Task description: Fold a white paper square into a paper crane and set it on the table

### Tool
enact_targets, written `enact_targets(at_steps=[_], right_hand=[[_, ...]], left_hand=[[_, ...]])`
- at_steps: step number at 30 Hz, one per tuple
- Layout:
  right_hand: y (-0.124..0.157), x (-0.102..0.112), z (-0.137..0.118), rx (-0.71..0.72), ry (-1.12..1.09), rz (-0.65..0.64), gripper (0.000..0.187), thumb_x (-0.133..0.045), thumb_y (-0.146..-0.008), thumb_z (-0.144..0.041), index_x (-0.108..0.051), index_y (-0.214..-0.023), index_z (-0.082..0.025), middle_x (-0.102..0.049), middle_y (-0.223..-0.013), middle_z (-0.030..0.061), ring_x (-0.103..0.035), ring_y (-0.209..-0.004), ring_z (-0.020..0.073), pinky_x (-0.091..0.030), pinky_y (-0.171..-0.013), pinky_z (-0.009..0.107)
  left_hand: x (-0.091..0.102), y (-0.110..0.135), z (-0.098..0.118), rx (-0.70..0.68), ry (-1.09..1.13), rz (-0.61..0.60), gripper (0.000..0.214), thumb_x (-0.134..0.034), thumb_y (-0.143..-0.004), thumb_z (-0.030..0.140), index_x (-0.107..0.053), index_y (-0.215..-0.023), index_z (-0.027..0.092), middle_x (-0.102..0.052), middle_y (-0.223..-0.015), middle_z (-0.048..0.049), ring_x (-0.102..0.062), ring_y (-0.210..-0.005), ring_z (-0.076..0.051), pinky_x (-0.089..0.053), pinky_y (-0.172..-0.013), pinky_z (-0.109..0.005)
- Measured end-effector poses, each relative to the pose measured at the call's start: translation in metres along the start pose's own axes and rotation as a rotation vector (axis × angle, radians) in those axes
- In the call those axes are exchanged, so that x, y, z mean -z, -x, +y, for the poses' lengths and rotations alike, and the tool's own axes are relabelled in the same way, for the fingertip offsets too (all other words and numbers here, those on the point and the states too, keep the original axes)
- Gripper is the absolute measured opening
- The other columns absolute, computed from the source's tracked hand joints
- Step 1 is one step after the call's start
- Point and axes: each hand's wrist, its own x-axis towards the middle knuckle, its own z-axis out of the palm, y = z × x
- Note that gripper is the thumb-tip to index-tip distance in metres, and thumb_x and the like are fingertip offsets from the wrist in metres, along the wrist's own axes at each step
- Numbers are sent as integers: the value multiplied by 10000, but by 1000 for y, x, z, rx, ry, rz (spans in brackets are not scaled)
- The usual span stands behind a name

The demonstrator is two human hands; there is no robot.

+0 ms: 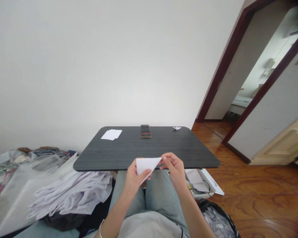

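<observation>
A white sheet folded into a triangle is held in the air just in front of the near edge of a dark grey table. My left hand grips the triangle's left side and lower corner. My right hand pinches its upper right corner with thumb and fingers. Both hands hover above my lap. On the table's far side lie a small stack of white paper squares, a phone and a small folded paper crane.
A heap of white cloth and plastic bags lies at my left. Papers and a flat white box sit under the table's right side, with a dark bin of paper scraps beside them. An open doorway stands at the right over wooden floor.
</observation>
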Motion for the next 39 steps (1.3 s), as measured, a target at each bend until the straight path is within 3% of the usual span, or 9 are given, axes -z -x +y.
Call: enact_targets(at_steps=[9,15,26,39], right_hand=[[0,-1,0,-17,-12,7,245,-661,-730,-408,-603,-805,-182,-674,-678,19,-648,-602,148,-531,-465,212],[0,-3,-3,-24,79,26,254,-673,-715,-412,-624,-668,-167,-659,-583,17,-629,-548,137,-524,-460,207],[0,-4,-2,0,96,59,241,-676,-715,-402,-645,-675,-166,-658,-576,18,-626,-543,140,-526,-467,217],[-1,-3,0,-89,-69,90,241,-695,-701,-395,-661,-684,-157,-688,-606,27,-640,-527,120,-522,-483,187]], left_hand=[[-3,1,3,4,12,25,544,-792,-537,359,-522,-958,144,-669,-761,-31,-625,-553,-156,-512,-471,-252],[-2,0,1,-33,-20,23,518,-779,-562,343,-513,-958,140,-661,-773,-34,-625,-569,-160,-518,-485,-264],[-1,0,-1,-77,-72,26,458,-756,-591,351,-536,-940,150,-656,-755,-24,-627,-589,-167,-519,-496,-265],[-2,0,0,-60,-82,29,433,-751,-604,326,-541,-929,129,-654,-751,-30,-613,-576,-147,-515,-490,-248]])
